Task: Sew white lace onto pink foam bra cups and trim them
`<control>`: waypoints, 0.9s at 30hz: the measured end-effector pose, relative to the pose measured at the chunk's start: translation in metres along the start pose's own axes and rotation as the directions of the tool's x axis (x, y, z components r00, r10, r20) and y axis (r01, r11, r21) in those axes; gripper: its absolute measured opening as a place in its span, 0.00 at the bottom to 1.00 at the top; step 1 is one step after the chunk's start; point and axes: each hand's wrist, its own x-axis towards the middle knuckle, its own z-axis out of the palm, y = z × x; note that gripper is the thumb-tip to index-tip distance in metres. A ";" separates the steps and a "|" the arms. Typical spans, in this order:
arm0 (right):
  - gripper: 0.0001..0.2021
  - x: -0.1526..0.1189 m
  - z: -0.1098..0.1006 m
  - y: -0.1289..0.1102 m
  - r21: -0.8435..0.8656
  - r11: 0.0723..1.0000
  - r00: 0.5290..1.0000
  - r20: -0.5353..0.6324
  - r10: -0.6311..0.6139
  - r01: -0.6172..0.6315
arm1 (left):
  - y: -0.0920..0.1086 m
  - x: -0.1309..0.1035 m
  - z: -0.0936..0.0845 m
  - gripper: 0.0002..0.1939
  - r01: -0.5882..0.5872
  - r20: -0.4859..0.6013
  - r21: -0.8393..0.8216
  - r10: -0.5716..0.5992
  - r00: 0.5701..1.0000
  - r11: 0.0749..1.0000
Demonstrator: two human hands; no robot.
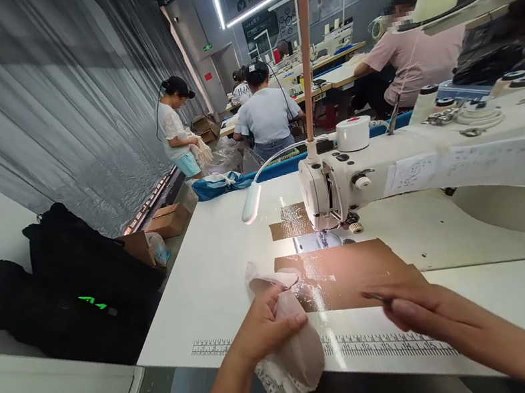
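Observation:
My left hand (275, 321) is closed on a pale cream fabric piece (305, 346), pinching it between thumb and fingers. The cloth's upper part is folded over the table, while its lacy lower edge hangs past the front. Lower right of the needle area, my right hand (412, 312) is closed around a small dark pointed metal tool (378, 297), its tip toward the cloth. Most of that tool is hidden in the fingers, so its exact kind does not show. Between the hands and the sewing machine (325, 192) lies a brown taped sheet (356, 268), below the needle plate (307, 243).
A small lamp (252, 203) on a bent neck lights the white table (206, 281), which has a printed ruler along its front. Black bags (87, 268) and cardboard boxes (165, 220) stand left. Several people sit or stand farther back, one person (263, 115) at another table.

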 end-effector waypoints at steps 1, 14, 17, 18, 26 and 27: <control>0.31 0.006 0.006 -0.010 0.070 0.996 0.994 0.098 0.044 -0.051 | 0.002 0.001 0.004 0.28 -0.008 0.047 -0.030 0.009 0.999 1.000; 0.23 0.048 0.041 -0.044 0.429 0.903 0.927 0.334 -0.174 0.015 | 0.008 0.000 0.010 0.30 -0.053 0.250 -0.064 0.068 0.966 0.997; 0.23 0.049 0.045 -0.044 0.431 0.901 0.934 0.298 -0.196 0.052 | 0.006 0.001 0.010 0.31 -0.048 0.249 -0.033 0.055 0.967 0.998; 0.24 0.049 0.046 -0.043 0.437 0.898 0.938 0.284 -0.197 0.057 | 0.005 0.001 0.009 0.31 -0.044 0.249 -0.029 0.050 0.967 0.999; 0.24 0.045 0.051 -0.038 0.496 0.868 0.951 0.265 -0.159 0.007 | 0.004 0.002 0.009 0.32 -0.027 0.258 0.046 0.015 0.966 0.999; 0.24 0.044 0.051 -0.038 0.493 0.870 0.955 0.259 -0.141 -0.005 | 0.004 0.003 0.010 0.31 -0.025 0.276 0.024 0.017 0.961 0.999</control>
